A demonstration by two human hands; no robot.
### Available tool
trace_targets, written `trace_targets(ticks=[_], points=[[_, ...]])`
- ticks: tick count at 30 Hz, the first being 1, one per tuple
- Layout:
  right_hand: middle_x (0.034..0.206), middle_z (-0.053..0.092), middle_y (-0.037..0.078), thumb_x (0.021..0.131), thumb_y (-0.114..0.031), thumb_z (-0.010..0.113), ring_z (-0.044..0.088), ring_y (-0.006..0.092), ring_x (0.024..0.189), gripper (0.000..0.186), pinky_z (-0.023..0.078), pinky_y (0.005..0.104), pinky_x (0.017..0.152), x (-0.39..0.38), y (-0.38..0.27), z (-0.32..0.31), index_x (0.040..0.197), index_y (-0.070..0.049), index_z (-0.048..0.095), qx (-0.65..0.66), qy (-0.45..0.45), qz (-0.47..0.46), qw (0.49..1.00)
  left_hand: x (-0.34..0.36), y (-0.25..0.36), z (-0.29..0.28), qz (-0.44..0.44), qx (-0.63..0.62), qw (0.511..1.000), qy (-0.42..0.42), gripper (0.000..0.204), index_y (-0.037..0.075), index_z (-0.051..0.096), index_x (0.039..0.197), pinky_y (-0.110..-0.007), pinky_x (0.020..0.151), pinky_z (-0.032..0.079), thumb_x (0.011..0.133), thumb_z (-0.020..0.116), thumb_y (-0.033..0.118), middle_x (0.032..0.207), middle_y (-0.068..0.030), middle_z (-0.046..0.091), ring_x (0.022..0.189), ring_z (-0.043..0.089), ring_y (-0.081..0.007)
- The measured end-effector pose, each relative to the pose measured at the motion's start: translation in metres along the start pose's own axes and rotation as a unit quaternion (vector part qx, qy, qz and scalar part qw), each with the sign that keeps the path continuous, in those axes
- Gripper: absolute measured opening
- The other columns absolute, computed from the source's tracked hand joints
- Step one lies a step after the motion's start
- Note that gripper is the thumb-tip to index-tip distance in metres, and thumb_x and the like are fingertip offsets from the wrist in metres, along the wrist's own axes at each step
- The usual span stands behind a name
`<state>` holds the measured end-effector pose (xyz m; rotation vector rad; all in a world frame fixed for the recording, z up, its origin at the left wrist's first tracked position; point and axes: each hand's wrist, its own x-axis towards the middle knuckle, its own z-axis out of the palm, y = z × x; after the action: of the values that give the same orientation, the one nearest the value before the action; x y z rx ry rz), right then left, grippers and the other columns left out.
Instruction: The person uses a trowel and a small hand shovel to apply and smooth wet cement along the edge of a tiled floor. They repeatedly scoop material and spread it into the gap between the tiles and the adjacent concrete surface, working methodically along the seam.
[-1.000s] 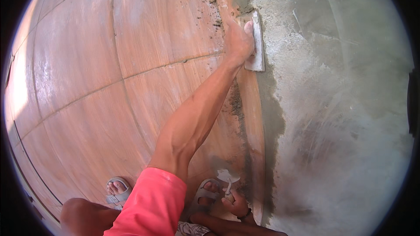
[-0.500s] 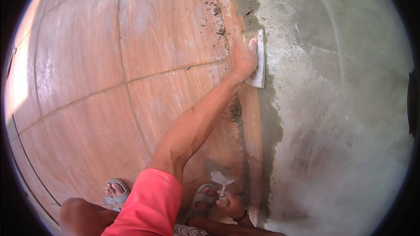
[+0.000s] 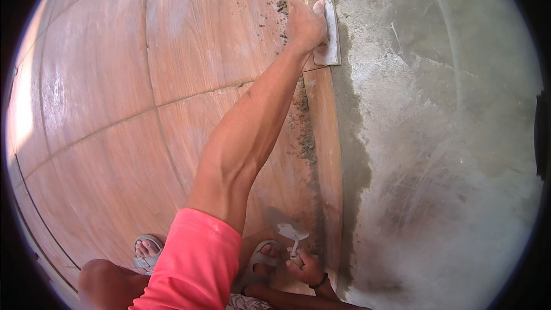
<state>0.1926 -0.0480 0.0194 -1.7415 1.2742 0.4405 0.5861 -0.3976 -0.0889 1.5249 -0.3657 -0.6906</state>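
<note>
1. The small trowel (image 3: 291, 231) is sitting near a sandalled foot (image 3: 270, 250), the right hand (image 3: 308, 270) gripping its handle with curled fingers.
2. Beyond, a wood-look strip (image 3: 323, 120) is running between tiled floor (image 3: 103, 80) and grey mortar (image 3: 352, 120).
3. Farther off, the left hand (image 3: 306, 24) is holding a rectangular float (image 3: 331, 34) over strip and mortar, fingers mostly hidden.

Tiled floor (image 3: 97, 80) (sunlit at left)
</note>
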Motion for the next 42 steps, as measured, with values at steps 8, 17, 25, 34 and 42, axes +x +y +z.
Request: trace_targets(ticks=[8,17,25,34,42], points=[[0.091,0.069,0.017,0.081,-0.027,0.072,0.069,0.0322,0.081,0.04,0.054,0.0371,0.073,0.004,0.008,-0.002,0.114,-0.005,0.064,-0.031,0.015,-0.039,0.999,0.025,0.012,0.001,-0.032,0.014,0.999,-0.033,0.052,-0.006,0.033,0.126,-0.051,0.09,0.045,0.096,0.054,0.03,0.113,-0.033,0.059,0.104,0.06,-0.0467],[0.089,0.068,0.016,0.082,-0.027,0.072,0.069,0.0314,0.081,0.041,0.054,0.0363,0.072,0.011,-0.006,-0.013,0.115,-0.004,0.063,-0.004,0.046,-0.03,0.998,-0.018,0.015,0.026,0.012,0.035,0.999,-0.001,0.061,-0.011,0.028,0.129,-0.05,0.093,0.045,0.096,0.054,0.032,0.109,-0.0323,0.061,0.103,0.06,-0.0464],[0.092,0.069,0.019,0.083,-0.03,0.07,0.067,0.0384,0.087,0.039,0.055,0.0417,0.074,0.003,-0.005,-0.005,0.114,-0.008,0.064,0.011,0.041,0.005,0.999,0.036,0.012,0.004,0.001,0.01,1.0,-0.004,0.059,-0.014,0.033,0.123,-0.047,0.088,0.05,0.096,0.054,0.034,0.108,-0.0367,0.059,0.104,0.061,-0.0455],[0.09,0.067,0.017,0.083,-0.03,0.07,0.067,0.0341,0.084,0.041,0.053,0.0391,0.078,0.007,-0.001,0.006,0.115,-0.006,0.062,0.016,0.003,0.006,1.0,-0.179,-0.009,0.016,-0.101,0.012,0.992,-0.081,0.045,-0.006,0.035,0.113,-0.053,0.079,0.045,0.095,0.056,0.03,0.1,-0.0335,0.059,0.092,0.059,-0.0495],[0.095,0.066,0.016,0.085,-0.028,0.069,0.066,0.0319,0.087,0.042,0.051,0.0394,0.077,-0.013,0.006,0.038,0.117,-0.003,0.059,-0.011,-0.052,0.016,0.998,-0.326,-0.001,-0.039,-0.04,-0.038,0.938,-0.343,0.048,-0.004,0.035,0.122,-0.046,0.085,0.046,0.095,0.058,0.029,0.102,-0.0307,0.057,0.1,0.059,-0.0451]])
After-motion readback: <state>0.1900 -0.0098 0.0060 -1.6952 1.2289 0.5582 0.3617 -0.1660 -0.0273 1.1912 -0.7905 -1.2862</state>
